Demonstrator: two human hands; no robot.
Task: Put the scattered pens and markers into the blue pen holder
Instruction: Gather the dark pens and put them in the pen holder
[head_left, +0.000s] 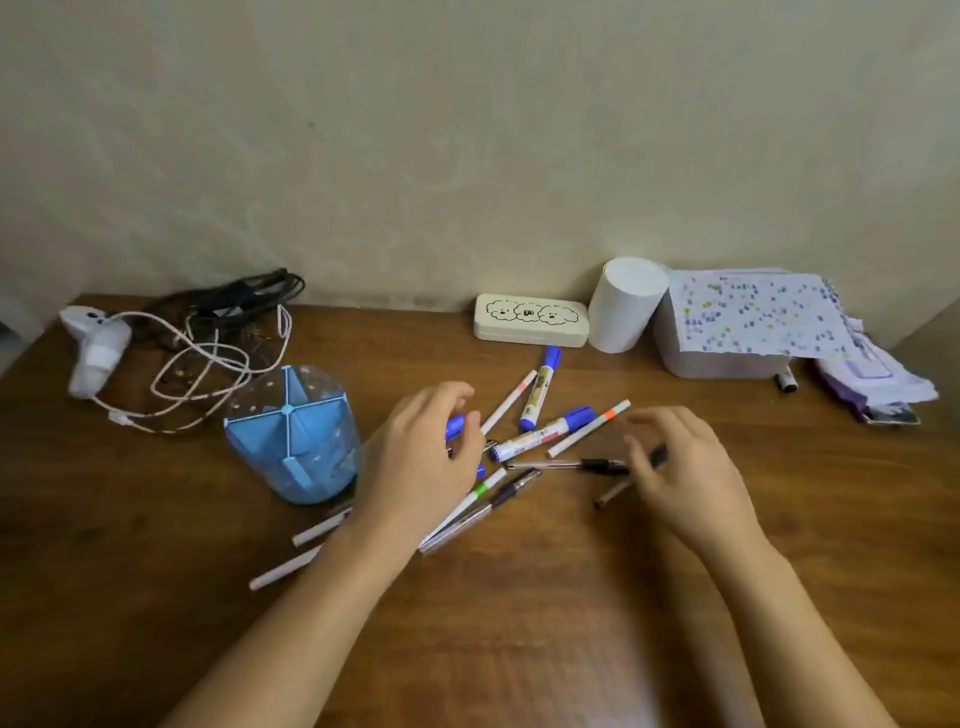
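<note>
The blue pen holder (322, 467) stands left of centre on the wooden desk, split into compartments. Several pens and markers lie scattered to its right: a blue-capped marker (540, 389), a second one (545, 434), a white pen with an orange band (589, 428), and a black pen (566, 464). My left hand (426, 467) is over the pile, fingers curled around a blue-capped marker (454, 427), and hides parts of other pens. My right hand (691, 473), slightly blurred, pinches a dark pen (613, 492) just above the desk. Two white pens (285, 569) lie near my left forearm.
Tangled white and black cables (208, 353) and a white charger (96, 348) lie behind the holder. Along the wall stand a cream case with cartoon dogs (530, 319), a white cylinder (626, 306) and a box under dotted paper (737, 322). A black marker (787, 382) sits by the box.
</note>
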